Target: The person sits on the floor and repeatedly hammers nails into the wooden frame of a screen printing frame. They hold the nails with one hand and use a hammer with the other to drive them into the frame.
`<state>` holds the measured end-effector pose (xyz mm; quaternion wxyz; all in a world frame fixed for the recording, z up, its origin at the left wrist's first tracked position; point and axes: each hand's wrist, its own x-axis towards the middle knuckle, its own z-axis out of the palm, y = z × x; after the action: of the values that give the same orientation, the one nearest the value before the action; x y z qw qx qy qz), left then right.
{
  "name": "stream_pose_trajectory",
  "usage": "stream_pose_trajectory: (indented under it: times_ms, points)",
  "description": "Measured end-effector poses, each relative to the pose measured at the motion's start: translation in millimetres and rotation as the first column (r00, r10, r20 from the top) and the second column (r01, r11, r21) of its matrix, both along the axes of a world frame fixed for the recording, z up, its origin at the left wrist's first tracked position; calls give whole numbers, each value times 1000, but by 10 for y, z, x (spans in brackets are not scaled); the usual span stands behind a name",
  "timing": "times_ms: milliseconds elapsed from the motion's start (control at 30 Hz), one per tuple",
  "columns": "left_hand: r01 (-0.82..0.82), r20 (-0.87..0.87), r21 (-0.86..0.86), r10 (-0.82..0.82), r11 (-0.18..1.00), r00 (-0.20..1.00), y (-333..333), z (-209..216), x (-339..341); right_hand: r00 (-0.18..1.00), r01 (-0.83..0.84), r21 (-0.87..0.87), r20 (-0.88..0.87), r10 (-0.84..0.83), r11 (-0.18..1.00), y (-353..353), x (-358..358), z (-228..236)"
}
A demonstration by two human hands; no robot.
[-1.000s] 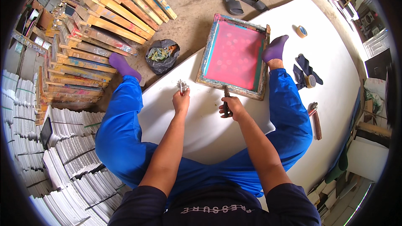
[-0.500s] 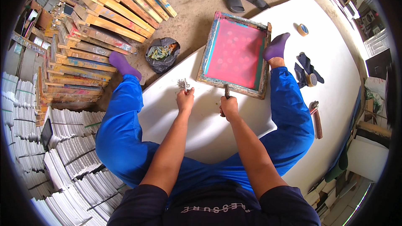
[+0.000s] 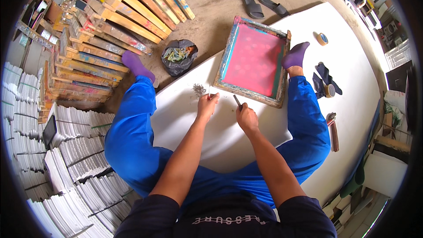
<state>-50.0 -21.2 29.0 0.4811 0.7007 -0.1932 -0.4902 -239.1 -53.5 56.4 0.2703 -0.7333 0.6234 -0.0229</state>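
My left hand [image 3: 207, 106] is closed in a pinch on a thin pale piece, which is too small to identify. Just beyond its fingers lies a small heap of grey metal bits [image 3: 199, 89], possibly staples. In my closed right hand [image 3: 247, 118] is a slim dark tool [image 3: 238, 102]. Its narrow end points away from me, to the upper left, and the rest is hidden in the palm. A printing screen [image 3: 251, 96] with a worn wooden frame and pink mesh lies just beyond both hands. Neither hand touches it, and my right foot rests against its right side.
A white board [image 3: 348, 57] lies beneath the screen. To the right are a tape roll [image 3: 322, 39], dark socks [image 3: 326, 74] and a red-jawed tool [image 3: 333, 132]. A black rubbish bag [image 3: 178, 57], wooden frames [image 3: 94, 61] and paper stacks [image 3: 72, 158] stand left.
My right hand has drawn away from the frame's near edge, and its tool now tilts left. My left hand has shifted right, closer to the right hand, away from the metal bits. The view has moved slightly.
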Motion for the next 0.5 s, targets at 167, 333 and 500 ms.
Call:
stream_pose_trajectory:
  times_ms: [167, 333, 500]
  points:
    - [167, -313, -9, -162, 986, 936, 75, 116, 106, 971, -230, 47, 71, 227, 972, 149, 116, -13]
    - [120, -435, 86, -71, 989, 898, 115, 58, 209, 939, -322, 146, 176, 296, 935, 134, 125, -39]
    - [-157, -256, 153, 192, 976, 947, 74, -185, 295, 782, -161, 605, 560, -273, 780, 116, 112, -123]
